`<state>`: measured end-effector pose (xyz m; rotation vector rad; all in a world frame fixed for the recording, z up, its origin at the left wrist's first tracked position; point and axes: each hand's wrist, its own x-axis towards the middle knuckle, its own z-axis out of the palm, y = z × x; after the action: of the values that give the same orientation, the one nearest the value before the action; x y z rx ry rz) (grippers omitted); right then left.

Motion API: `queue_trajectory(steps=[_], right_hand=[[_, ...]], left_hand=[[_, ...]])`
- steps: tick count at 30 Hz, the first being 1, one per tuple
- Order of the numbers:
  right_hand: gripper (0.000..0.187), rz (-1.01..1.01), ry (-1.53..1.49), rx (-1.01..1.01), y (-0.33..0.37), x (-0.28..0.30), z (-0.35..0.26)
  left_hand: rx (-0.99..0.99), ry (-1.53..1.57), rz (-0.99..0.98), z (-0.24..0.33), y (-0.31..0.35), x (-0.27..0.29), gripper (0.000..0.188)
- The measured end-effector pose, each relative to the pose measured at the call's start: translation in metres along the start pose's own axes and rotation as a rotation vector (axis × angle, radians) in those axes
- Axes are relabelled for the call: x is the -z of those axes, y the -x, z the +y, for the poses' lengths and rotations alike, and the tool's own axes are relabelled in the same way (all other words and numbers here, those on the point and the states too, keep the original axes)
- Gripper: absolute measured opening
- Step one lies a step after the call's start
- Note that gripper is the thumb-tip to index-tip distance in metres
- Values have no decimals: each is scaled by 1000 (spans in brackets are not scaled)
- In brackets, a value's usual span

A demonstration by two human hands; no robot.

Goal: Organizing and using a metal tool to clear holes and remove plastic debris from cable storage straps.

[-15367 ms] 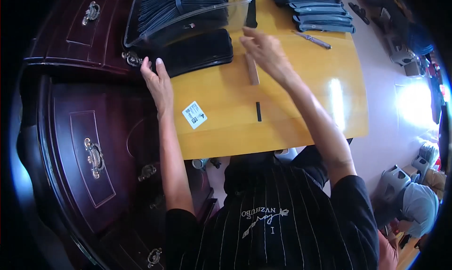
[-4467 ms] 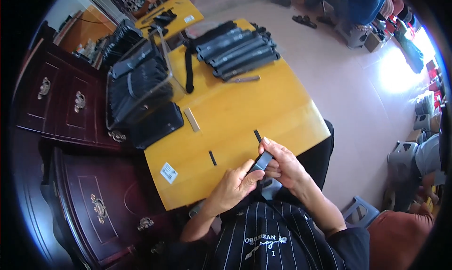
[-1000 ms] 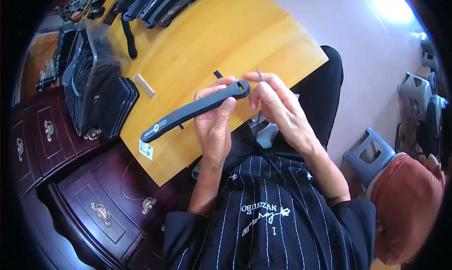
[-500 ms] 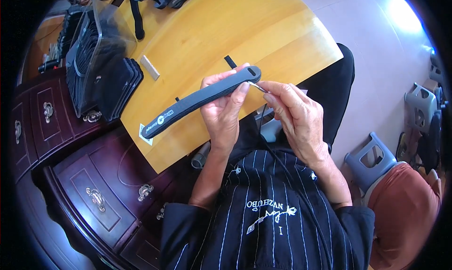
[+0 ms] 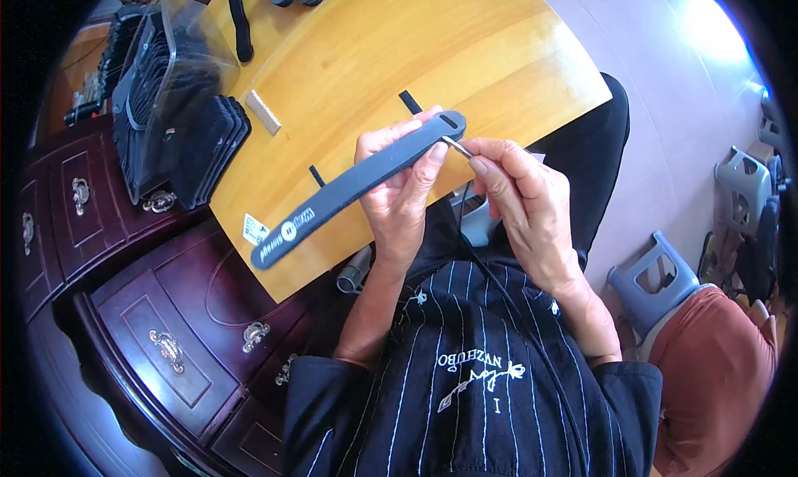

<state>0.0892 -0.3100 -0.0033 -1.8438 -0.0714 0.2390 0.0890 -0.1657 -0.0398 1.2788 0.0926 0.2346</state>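
Observation:
A long dark grey strap [image 5: 357, 179] with a rounded, slotted end and white lettering at the other end is pinched in my left hand [image 5: 397, 215] near its slotted end. It slants over the table, its lettered end toward the lower left. Between the thumb and fingers of my right hand [image 5: 532, 207] is a thin, pointed metal tool [image 5: 459, 148]. Its tip meets the strap's edge just below the slot, beside my left thumb. The tool's rear part is hidden in my fingers, so its exact kind does not show.
On the wooden table [image 5: 465, 44] lie a beige block [image 5: 263, 113], small black strips [image 5: 410, 103] and a white label [image 5: 254, 229]. A clear bin of dark straps [image 5: 158, 86] stands left, above dark drawers [image 5: 166, 344]. At right are grey stools [image 5: 652, 281] and another person's brown-clothed body [image 5: 719, 377].
The strap's lettered end has swung downward, showing more of the white label and the small black strip behind it. The tool's tip stays at the slotted end.

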Motion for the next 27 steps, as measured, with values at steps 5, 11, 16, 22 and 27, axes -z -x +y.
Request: queue_trajectory(steps=[5,11,16,22,27], right_hand=[[16,129,385,269,-1,-2,-1],[17,-28,-339,-121,-3,-5,-3],[17,191,-41,173,-5,-14,12],[19,-177,-944,-378,-5,-6,3],[15,95,-103,123,-8,-7,15]], left_hand=[[-433,-460,-142,-4,-8,11,31],[-563,-688,-102,2,-13,7,30],[-342,-618,-44,2,-5,-1,33],[-442,-565,-85,-11,-6,16,34],[-344,-336,-96,-1,-1,5,38]])
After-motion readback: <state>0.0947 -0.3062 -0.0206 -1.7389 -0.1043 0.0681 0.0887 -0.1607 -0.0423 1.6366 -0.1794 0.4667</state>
